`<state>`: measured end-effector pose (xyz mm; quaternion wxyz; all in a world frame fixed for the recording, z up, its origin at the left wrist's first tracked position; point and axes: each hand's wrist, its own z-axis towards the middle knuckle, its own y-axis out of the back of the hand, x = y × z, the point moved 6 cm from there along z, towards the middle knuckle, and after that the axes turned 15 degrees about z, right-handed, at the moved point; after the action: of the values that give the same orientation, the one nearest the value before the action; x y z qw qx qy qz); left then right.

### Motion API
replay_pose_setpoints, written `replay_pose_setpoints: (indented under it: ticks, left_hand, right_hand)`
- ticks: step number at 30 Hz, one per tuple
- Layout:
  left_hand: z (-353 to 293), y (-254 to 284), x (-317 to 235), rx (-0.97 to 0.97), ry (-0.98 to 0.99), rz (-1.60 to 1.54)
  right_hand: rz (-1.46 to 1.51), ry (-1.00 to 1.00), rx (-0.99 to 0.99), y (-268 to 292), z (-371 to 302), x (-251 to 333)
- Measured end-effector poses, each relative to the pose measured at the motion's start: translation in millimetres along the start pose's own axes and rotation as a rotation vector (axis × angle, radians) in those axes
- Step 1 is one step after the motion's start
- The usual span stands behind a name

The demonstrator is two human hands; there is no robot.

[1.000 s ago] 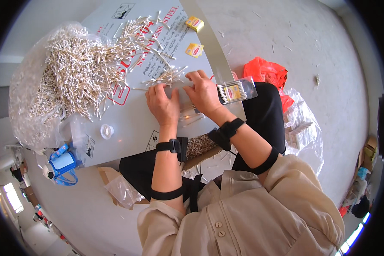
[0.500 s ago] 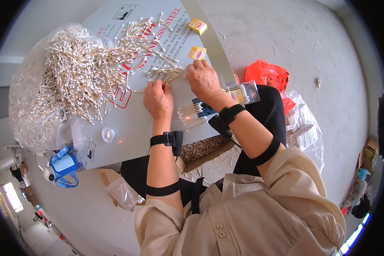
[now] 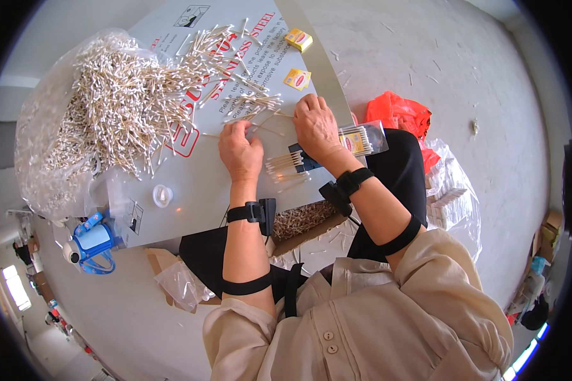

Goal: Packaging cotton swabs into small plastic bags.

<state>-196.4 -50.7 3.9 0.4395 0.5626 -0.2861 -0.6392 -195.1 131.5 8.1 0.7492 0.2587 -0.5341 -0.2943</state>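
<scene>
Loose cotton swabs (image 3: 254,103) lie scattered on the film-covered metal table, just beyond my two hands. My left hand (image 3: 241,152) rests low over the tabletop with its fingers curled together; what they hold, if anything, is hidden. A swab end shows beside its outer edge. To its right, my right hand (image 3: 318,127) has bent, closed fingers, and a thin swab (image 3: 285,115) reaches out from them toward the left. Below my right wrist lies a row of swabs (image 3: 285,163) on a dark blue piece. Next to it is a clear packet (image 3: 360,140) of swabs with a yellow label.
A large clear bag (image 3: 41,133) heaped with swabs fills the table's left. Two yellow boxes (image 3: 299,39) sit near the far right edge. A small plastic cup (image 3: 162,195) and a blue bottle (image 3: 94,244) stand nearer. Below the edge is a carton (image 3: 305,225); a red bag (image 3: 397,111) lies right.
My right hand has moved a little right, away from the loose swabs, and the gap between my hands has widened. My left hand has shifted slightly nearer to me.
</scene>
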Motion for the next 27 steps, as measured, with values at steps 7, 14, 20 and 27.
replay_pose_setpoints:
  ticks: [7,14,20,27]
  left_hand:
    - [-4,11,-4,-0.103,-0.118,0.031]
    - [-27,42,-17,-0.124,-0.126,-0.183]
    - [-39,62,-45,-0.165,-0.216,-0.232]
    - [-44,64,-44,-0.176,-0.205,-0.345]
  right_hand:
    - [0.05,0.117,-0.007,0,-2,4]
    - [0.24,0.214,-0.002,13,-4,35]
    - [0.439,0.331,-0.022,19,-7,53]
    - [0.733,0.205,0.011,18,-17,51]
